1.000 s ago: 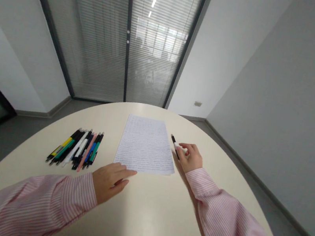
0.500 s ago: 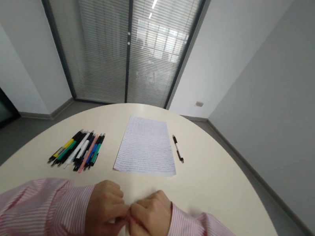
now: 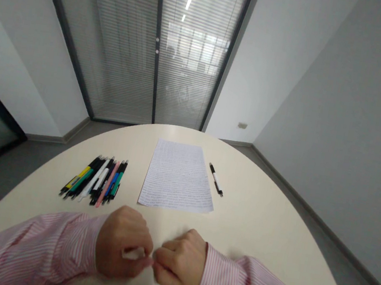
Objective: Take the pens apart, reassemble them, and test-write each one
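My left hand (image 3: pixel 126 243) is closed in a pinch, thumb and index finger meeting in a ring near the front of the table. Just right of it, my right hand (image 3: pixel 181 261) is curled into a fist. Their fingertips meet or nearly meet, and whether something small is between them cannot be made out. Beyond both hands lies a sheet of paper (image 3: pixel 179 177) covered with lines of writing. A black and white pen (image 3: pixel 216 179) lies to the right of the sheet.
Several pens (image 3: pixel 96 179) in various colours lie side by side on the left of the round cream table (image 3: pixel 259 211). Past the table stand a glass partition with blinds (image 3: pixel 189 79) and a grey wall (image 3: pixel 361 116).
My left hand has shifted slightly left and up, and the ring between its thumb and index finger is wider. My right hand has barely moved.
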Available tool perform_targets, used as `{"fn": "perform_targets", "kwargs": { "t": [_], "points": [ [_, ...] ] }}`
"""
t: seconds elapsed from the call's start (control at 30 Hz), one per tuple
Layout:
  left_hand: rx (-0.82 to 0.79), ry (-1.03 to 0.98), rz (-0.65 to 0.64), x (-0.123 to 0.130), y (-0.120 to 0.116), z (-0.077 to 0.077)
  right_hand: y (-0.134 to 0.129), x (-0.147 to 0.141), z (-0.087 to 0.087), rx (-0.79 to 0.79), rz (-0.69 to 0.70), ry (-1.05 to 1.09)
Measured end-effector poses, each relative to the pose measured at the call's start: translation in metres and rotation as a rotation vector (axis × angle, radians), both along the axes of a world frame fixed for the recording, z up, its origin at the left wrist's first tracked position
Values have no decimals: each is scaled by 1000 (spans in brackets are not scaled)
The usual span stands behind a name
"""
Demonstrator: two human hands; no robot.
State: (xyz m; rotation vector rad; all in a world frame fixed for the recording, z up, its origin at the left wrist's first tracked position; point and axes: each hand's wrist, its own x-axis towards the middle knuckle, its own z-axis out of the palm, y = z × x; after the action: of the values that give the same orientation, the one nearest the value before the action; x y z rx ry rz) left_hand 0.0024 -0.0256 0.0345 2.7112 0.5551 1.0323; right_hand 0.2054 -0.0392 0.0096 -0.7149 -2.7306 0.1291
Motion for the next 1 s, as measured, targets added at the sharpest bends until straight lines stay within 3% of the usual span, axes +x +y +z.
{"fn": "perform_targets", "kwargs": {
  "t": [0.03, 0.1, 0.17, 0.23, 0.3, 0.4, 0.5, 0.87, 1.0],
  "points": [
    [-21, -55, 124, -5, 7, 7, 0, 0, 0, -3, 0, 1],
    [-37, -134, 495, -18, 25, 18, -1, 2, 0, -12, 0, 3],
    [12, -42, 796, -33, 45, 24, -2, 3, 0, -23, -2, 6],
    [-25, 176, 996, -45, 62, 24, -3, 5, 0, -29, -3, 11],
    [-143, 365, 1105, -54, 73, 20, -4, 6, -1, -30, 1, 12],
    [-267, 574, 1157, -58, 78, 12, -4, 6, -3, -37, 3, 0],
    [-296, 662, 1163, -58, 77, 7, -4, 6, -4, -43, 0, -9],
    [-264, 639, 1164, -57, 76, 4, -4, 7, 1, -43, 4, -19],
    [-323, 686, 1158, -56, 76, 6, -4, 7, 1, -42, 9, -16]
  ]
}}
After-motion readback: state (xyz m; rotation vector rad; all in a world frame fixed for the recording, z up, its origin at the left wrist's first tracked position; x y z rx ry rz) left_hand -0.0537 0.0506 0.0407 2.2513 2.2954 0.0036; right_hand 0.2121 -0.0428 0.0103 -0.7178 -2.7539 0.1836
